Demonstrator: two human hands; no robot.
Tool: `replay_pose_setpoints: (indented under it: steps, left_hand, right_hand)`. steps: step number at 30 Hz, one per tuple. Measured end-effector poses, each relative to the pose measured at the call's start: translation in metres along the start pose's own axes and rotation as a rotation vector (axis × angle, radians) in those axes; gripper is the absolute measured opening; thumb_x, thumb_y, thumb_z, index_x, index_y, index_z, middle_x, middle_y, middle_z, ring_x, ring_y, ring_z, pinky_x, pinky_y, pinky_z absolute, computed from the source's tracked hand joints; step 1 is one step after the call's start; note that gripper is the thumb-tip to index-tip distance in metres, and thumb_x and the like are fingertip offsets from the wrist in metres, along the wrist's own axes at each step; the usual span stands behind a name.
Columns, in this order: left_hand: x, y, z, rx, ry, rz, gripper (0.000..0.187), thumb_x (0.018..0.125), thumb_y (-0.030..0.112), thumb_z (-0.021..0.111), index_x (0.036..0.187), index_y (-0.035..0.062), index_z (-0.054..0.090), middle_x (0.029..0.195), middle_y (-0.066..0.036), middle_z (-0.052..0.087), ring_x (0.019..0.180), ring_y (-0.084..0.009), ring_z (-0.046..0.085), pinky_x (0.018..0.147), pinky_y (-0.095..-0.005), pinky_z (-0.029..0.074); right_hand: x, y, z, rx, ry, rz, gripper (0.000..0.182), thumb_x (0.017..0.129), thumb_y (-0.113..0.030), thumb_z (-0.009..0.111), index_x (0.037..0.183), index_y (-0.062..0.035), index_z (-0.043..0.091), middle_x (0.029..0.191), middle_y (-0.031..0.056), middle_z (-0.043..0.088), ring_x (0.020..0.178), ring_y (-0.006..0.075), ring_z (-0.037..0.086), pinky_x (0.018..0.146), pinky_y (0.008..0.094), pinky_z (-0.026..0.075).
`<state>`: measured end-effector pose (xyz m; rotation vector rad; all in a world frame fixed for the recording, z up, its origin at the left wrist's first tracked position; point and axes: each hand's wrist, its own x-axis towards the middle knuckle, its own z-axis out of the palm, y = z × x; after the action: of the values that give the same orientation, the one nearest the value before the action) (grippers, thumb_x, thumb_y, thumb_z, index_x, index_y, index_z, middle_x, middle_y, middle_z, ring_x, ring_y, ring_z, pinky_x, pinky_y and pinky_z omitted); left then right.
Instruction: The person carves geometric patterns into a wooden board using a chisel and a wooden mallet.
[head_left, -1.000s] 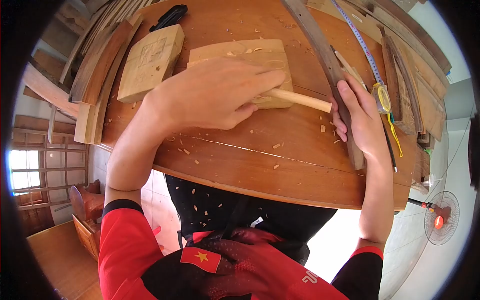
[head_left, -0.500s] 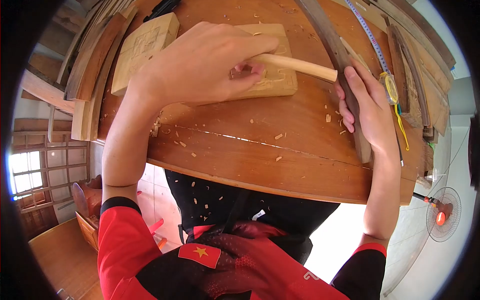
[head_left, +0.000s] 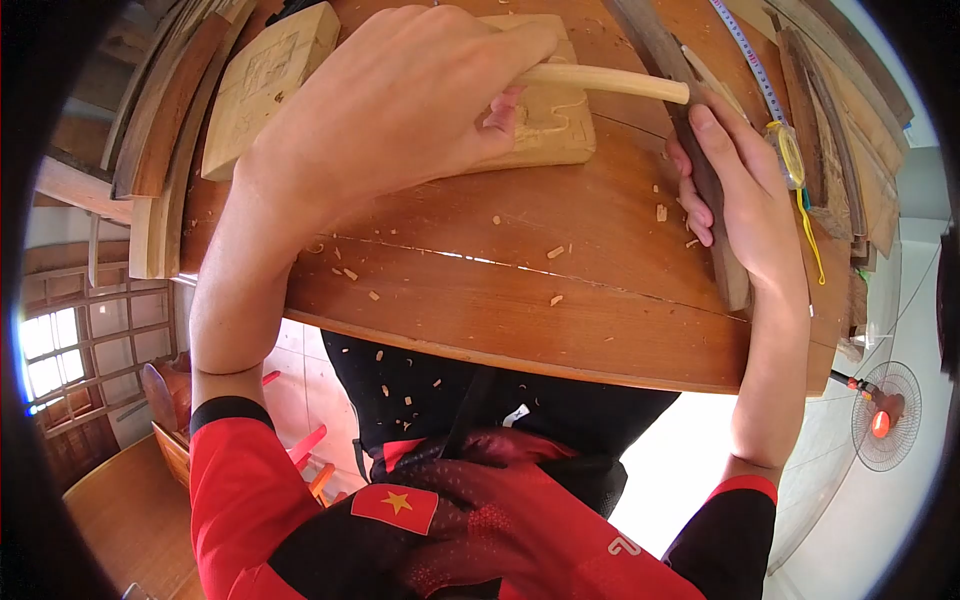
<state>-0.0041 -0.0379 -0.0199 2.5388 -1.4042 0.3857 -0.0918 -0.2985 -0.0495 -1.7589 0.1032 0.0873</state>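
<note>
Woodworking shop: wood chips (head_left: 556,251), planks (head_left: 160,110).

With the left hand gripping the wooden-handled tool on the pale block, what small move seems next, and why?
Probably a short push of the tool along the block: the left hand grips it there, and the right hand rests on the dark strip.
</note>
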Motion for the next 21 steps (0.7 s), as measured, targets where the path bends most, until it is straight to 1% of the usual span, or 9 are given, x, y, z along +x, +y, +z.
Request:
replay_pose_setpoints:
  steps: [2, 5, 8, 11, 14, 17, 20, 21]
  left_hand:
    - [-0.001, -0.002, 0.001, 0.019, 0.002, -0.032, 0.021, 0.088, 0.016, 0.071, 0.097, 0.0042, 0.056, 0.075, -0.015, 0.066, 0.076, -0.0393, 0.065, 0.065, -0.0483, 0.049]
    - [-0.002, -0.015, -0.001, -0.138, -0.011, 0.002, 0.022, 0.089, 0.017, 0.072, 0.099, 0.0039, 0.057, 0.079, -0.012, 0.069, 0.077, -0.0368, 0.067, 0.067, -0.0450, 0.050]
    - [0.000, -0.017, -0.002, -0.199, -0.012, 0.078, 0.023, 0.090, 0.018, 0.072, 0.100, 0.0036, 0.057, 0.083, -0.010, 0.071, 0.077, -0.0326, 0.068, 0.069, -0.0415, 0.051]
    - [0.001, -0.030, 0.002, -0.209, -0.064, 0.072, 0.026, 0.090, 0.020, 0.073, 0.103, 0.0023, 0.059, 0.085, -0.009, 0.071, 0.076, -0.0271, 0.067, 0.070, -0.0381, 0.050]
    - [0.009, -0.034, -0.014, -0.198, -0.245, -0.122, 0.024, 0.098, 0.024, 0.067, 0.102, 0.0026, 0.058, 0.091, -0.016, 0.067, 0.088, -0.0319, 0.069, 0.075, -0.0408, 0.052]
    - [0.009, -0.033, -0.012, -0.281, -0.225, -0.035, 0.033, 0.094, 0.031, 0.072, 0.103, 0.0020, 0.058, 0.086, -0.016, 0.067, 0.085, -0.0352, 0.069, 0.073, -0.0424, 0.053]
    - [0.007, -0.035, -0.005, -0.158, -0.129, -0.036, 0.040, 0.090, 0.034, 0.076, 0.106, 0.0014, 0.059, 0.089, -0.016, 0.068, 0.086, -0.0342, 0.070, 0.075, -0.0422, 0.054]
    - [0.007, -0.033, -0.007, -0.196, -0.155, -0.059, 0.040, 0.090, 0.033, 0.076, 0.107, 0.0012, 0.060, 0.090, -0.016, 0.069, 0.087, -0.0340, 0.070, 0.076, -0.0418, 0.054]
  right_hand:
    - [-0.001, 0.000, 0.000, 0.003, 0.000, 0.002, 0.044, 0.110, -0.033, 0.052, 0.140, -0.0006, 0.054, 0.080, 0.0019, 0.053, 0.047, 0.0055, 0.043, 0.038, 0.0227, 0.034]
    - [-0.001, -0.001, 0.001, 0.006, 0.000, 0.004, 0.045, 0.110, -0.034, 0.052, 0.141, -0.0010, 0.054, 0.080, 0.0018, 0.053, 0.047, 0.0054, 0.043, 0.038, 0.0225, 0.034]
    - [-0.002, -0.003, 0.001, -0.002, 0.001, 0.000, 0.045, 0.110, -0.034, 0.051, 0.141, -0.0010, 0.054, 0.080, 0.0017, 0.053, 0.048, 0.0052, 0.043, 0.039, 0.0223, 0.034]
    - [-0.002, -0.002, 0.001, -0.006, -0.011, 0.003, 0.045, 0.110, -0.034, 0.051, 0.141, -0.0010, 0.054, 0.081, 0.0018, 0.053, 0.048, 0.0050, 0.043, 0.039, 0.0220, 0.034]
    - [-0.002, 0.000, 0.000, -0.002, -0.026, 0.009, 0.046, 0.110, -0.035, 0.051, 0.141, -0.0009, 0.054, 0.082, 0.0019, 0.052, 0.048, 0.0049, 0.043, 0.039, 0.0218, 0.034]
    - [-0.002, -0.001, 0.001, -0.001, -0.016, 0.014, 0.046, 0.110, -0.035, 0.051, 0.141, -0.0009, 0.054, 0.083, 0.0018, 0.052, 0.049, 0.0048, 0.043, 0.039, 0.0217, 0.034]
    - [-0.003, -0.003, 0.001, -0.012, -0.013, 0.024, 0.046, 0.110, -0.035, 0.051, 0.141, -0.0005, 0.053, 0.083, 0.0018, 0.052, 0.049, 0.0048, 0.044, 0.039, 0.0217, 0.034]
    - [-0.003, -0.003, 0.001, -0.016, -0.017, 0.027, 0.047, 0.110, -0.035, 0.051, 0.141, -0.0003, 0.053, 0.083, 0.0019, 0.052, 0.049, 0.0048, 0.044, 0.039, 0.0217, 0.034]
